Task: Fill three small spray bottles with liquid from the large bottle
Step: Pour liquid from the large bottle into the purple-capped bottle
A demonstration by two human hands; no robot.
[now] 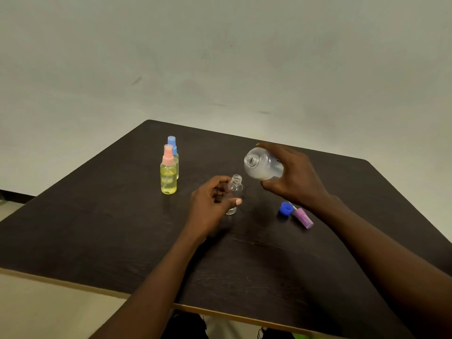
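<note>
Currently your left hand (212, 204) is curled round the small bottle (235, 189), thumb in front, fingers behind. It is clear plastic, round, upright on the table (122, 228), with its threaded neck open at the top. Your right hand (296, 177) grips the large bottle (263, 165) by its body: clear, rounded shoulders, tipped on its side in the air with the open mouth facing left, above and just right of the small neck, not touching it. Can't tell its liquid level. To the far left stand two filled sprayers with yellow liquid: the pink-capped bottle (168, 177) in front and the blue-capped bottle (174, 148) close behind, both well apart from your left hand. A blue cap (286, 208) and a purple spray head (303, 217) lie touching near your right wrist, the head on its side. The tabletop is dark matte wood grain with a pale edge band and rounded far corners; open surface lies between your forearms. A plain off-white scuffed wall (220, 57) is behind.
</note>
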